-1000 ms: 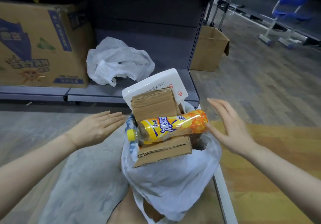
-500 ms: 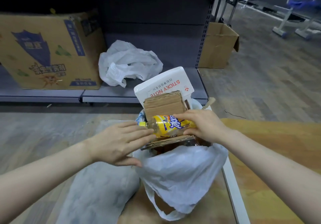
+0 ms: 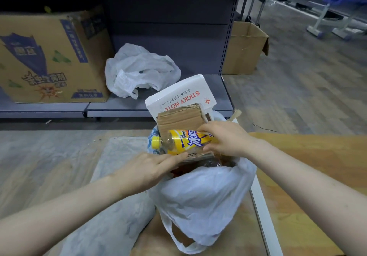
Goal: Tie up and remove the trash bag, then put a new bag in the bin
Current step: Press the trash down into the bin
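Two bare hands over an overfull white trash bag (image 3: 200, 192) on the floor, right hand (image 3: 224, 139) curled around a yellow bottle (image 3: 184, 141), left hand (image 3: 151, 169) flat, fingers together; apparently packing rubbish down, handles ungathered, next needing lifting and knotting.

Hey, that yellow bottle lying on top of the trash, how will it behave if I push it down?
The yellow bottle lies on its side, so it would probably roll. It looks mostly empty, so likely light and crushable.
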### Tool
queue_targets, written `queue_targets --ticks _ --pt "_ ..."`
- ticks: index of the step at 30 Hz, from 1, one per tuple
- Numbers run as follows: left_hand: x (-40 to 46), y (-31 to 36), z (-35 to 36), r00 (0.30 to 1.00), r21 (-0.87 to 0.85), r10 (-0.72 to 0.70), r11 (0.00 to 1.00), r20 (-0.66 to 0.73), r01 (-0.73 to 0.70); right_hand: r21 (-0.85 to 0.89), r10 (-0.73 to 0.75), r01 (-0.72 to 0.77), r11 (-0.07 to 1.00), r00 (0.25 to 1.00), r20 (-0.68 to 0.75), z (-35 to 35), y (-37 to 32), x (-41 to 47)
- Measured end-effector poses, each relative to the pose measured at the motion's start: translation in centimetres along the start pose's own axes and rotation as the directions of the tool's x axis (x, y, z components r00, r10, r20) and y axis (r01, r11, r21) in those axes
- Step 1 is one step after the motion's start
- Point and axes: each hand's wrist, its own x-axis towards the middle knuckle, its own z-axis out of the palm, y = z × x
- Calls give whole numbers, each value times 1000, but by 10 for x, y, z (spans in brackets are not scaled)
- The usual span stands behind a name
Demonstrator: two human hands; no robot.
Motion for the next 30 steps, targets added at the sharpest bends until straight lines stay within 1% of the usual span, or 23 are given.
queue_targets --ticks 3,5,7,9,11,15,17,20,23,25,27,28,30 --pt "-3 2 5 999 -8 -15 1000 -31 15 15 5 -6 1000 1000 14 0 0 -1" --pt "-3 4 8 999 -5 -41 999 -17 41 32 16 -16 999 1000 -12 -2 1 -4" --pt "0 6 9 997 -59 -81 995 -1 81 54 24 -21 998 998 -53 -5 3 -7" --pt "2 5 8 991 -144 -134 980 26 136 154 36 -22 988 995 -92 -7 6 -12" --pt "5 4 8 983 -188 -174 965 64 183 302 49 -8 953 991 -128 -6 9 -17" --pt "7 2 9 973 -181 -212 957 95 226 539 147 3 842 961 -234 -1 13 -27" --pt "7 2 9 970 -193 -221 952 99 237 608 205 1 794 941 -268 4 15 -32" --pt "8 2 8 971 -203 -216 951 102 233 658 310 -67 750 914 -261 12 19 -39" --pt "9 1 7 954 -259 -269 920 129 295 682 384 -111 723 885 -263 15 22 -40" --pt "11 -1 6 942 -263 -304 906 143 333 693 391 -96 715 876 -282 15 22 -39" --pt "13 0 9 939 -249 -300 909 169 335 699 377 -66 712 876 -301 12 21 -39" --pt "14 1 11 936 -247 -295 909 191 337 692 360 -41 720 875 -323 9 20 -38" --pt "14 6 17 926 -235 -302 906 227 352 637 297 43 769 859 -416 -2 18 -35"
